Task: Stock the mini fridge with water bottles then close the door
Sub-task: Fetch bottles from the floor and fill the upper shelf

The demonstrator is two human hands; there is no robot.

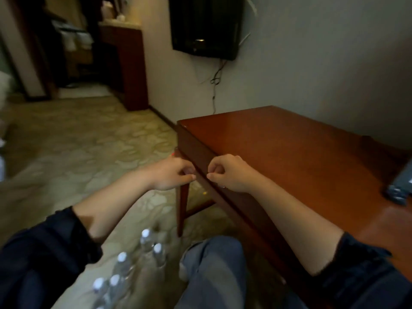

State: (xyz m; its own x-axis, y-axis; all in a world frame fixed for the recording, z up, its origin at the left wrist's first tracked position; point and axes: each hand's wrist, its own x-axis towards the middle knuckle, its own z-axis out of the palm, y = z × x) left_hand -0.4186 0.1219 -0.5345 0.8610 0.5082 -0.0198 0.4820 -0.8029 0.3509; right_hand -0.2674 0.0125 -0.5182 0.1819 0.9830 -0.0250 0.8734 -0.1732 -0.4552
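The water bottles (146, 238) are bunched upright on the carpet at lower left, handy for grabbing I guess. I count five white caps, maybe more cut off below. Left hand (174, 175) and right hand (227, 172) hover by the one wooden table (289, 152), at its edge, fingers curled in, gripping nothing. No mini fridge in sight, so stocking looks not yet begun.

One wide head-worn view looks forward and down, close over the desk (289, 152) edge, toward the wall (312, 63).
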